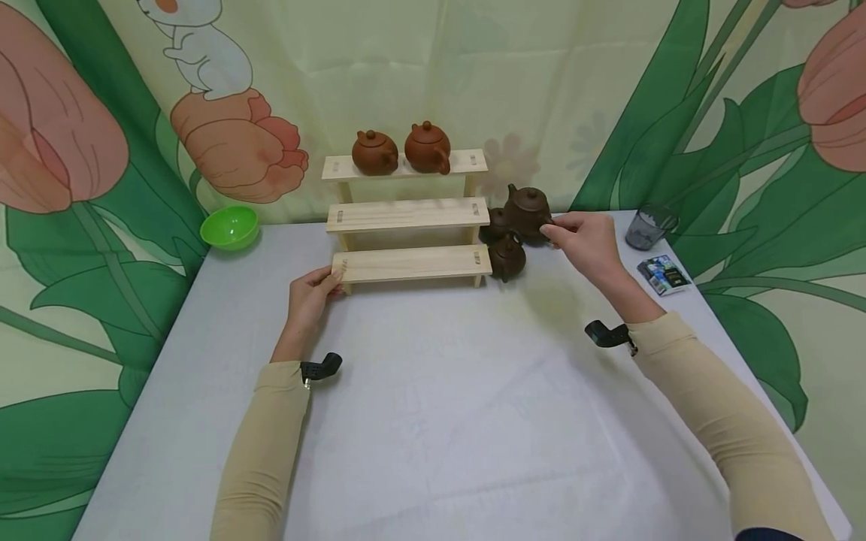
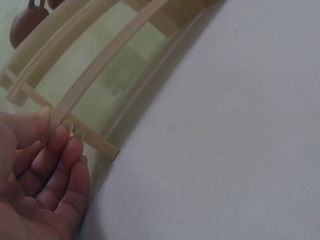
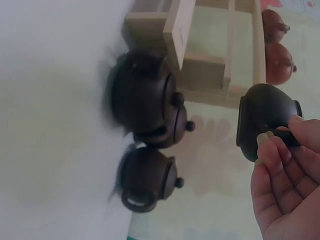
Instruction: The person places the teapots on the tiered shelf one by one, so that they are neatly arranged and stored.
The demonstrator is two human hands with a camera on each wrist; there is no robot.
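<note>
My left hand (image 1: 311, 297) pinches the left end of the lowest board of a three-step wooden shelf (image 1: 413, 264). In the left wrist view the thumb and fingers (image 2: 70, 150) meet at that board's end. My right hand (image 1: 587, 242) pinches the handle of a dark brown teapot (image 1: 529, 210). The right wrist view shows this teapot (image 3: 265, 117) raised off the table. Three more dark teapots (image 3: 145, 95) stand on the table beside the shelf's right end; in the head view the held one hides part of that group. Two reddish-brown teapots (image 1: 428, 146) sit on the top board.
A green bowl (image 1: 231, 228) stands at the table's back left. Toward the back right are a clear dark-tinted cup (image 1: 646, 228) and a small printed packet (image 1: 664, 275). A patterned curtain (image 1: 528, 83) hangs right behind the white-covered table (image 1: 473, 406).
</note>
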